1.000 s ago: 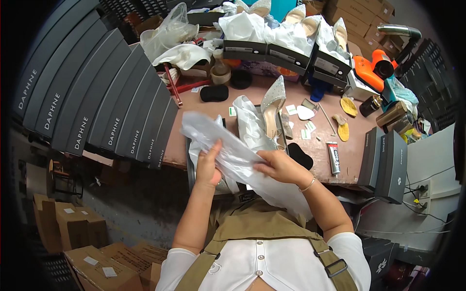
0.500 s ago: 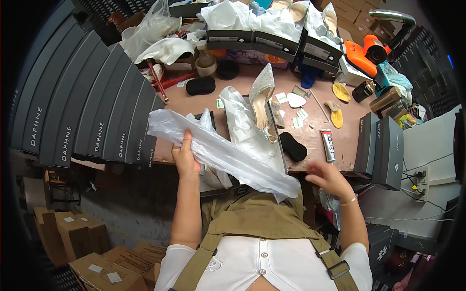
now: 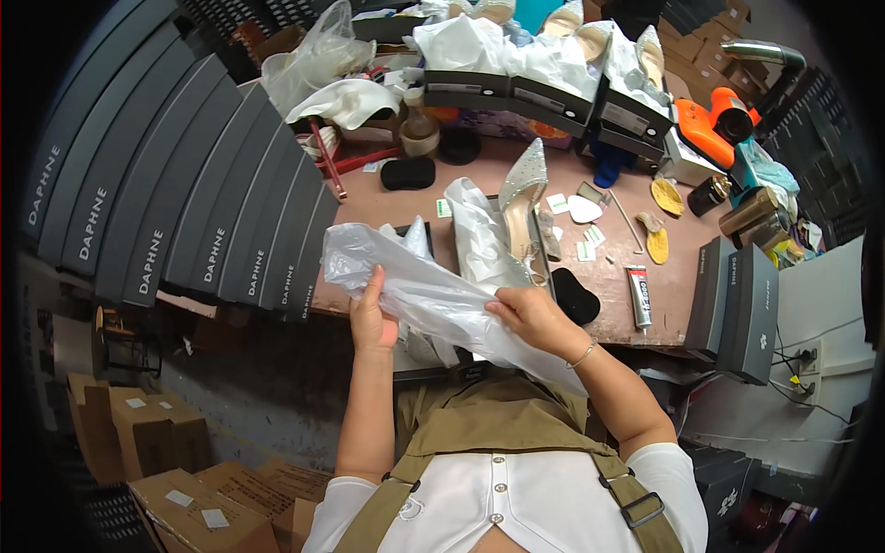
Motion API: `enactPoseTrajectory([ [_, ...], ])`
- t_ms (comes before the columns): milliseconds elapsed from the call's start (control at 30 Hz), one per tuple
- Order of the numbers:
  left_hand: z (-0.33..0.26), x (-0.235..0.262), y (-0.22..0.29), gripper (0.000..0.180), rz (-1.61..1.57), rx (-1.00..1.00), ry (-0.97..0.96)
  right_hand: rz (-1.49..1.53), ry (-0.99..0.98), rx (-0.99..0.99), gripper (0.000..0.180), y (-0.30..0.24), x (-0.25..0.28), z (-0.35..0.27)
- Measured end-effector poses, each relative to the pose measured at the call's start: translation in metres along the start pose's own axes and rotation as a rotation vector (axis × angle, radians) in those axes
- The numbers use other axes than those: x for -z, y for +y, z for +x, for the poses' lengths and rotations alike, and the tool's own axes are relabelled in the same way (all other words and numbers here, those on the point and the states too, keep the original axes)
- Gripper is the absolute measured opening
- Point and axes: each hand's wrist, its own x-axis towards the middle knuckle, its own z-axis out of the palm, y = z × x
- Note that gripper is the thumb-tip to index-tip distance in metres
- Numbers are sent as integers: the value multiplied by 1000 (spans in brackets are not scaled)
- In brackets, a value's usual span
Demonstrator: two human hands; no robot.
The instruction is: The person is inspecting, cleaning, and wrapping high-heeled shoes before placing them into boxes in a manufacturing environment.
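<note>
At the near edge of the table (image 3: 636,323): clear plastic bag (image 3: 433,295) stretched between both hands.

Left hand (image 3: 371,318) pinches the bag's 9 o'clock end, grip closed on the film; right hand (image 3: 530,318) clamps it toward 3 o'clock, fingers folded over the plastic. Bag hangs above the table edge, a silver pointed heel (image 3: 522,217) on white wrapping paper (image 3: 479,240) at 12 o'clock. Judgement: keep the film taut and find the open mouth by feel; slack plastic bunches easily.

Left of us: a fanned row of dark shoebox lids (image 3: 184,184)
On our bench: glue tube (image 3: 639,295), orange tool (image 3: 714,124)
</note>
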Motion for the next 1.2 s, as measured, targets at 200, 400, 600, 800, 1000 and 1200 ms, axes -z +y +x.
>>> enactPoseTrajectory([
  [200, 0, -5, -1, 29, 140, -51, -8, 38, 123, 63, 23, 6, 7, -25],
  [400, -14, -49, -7, 23, 239, -197, -192, 121, -71, -53, 24, 4, 10, -17],
  [600, 32, -39, -17, 16, 227, -119, -245, 75, 72, 23, 15, 38, 61, -61],
  [800, 27, -100, -103, 35, 632, 246, -391, 266, 315, -362, 18, 60, 108, -140],
  [1000, 80, -98, -174, 33, 605, 250, -436, 273, 528, -499, 20, 62, 111, -164],
  [1200, 28, -111, -106, 24, 220, 458, -575, -136, 622, -321, 12, 53, 122, -153],
])
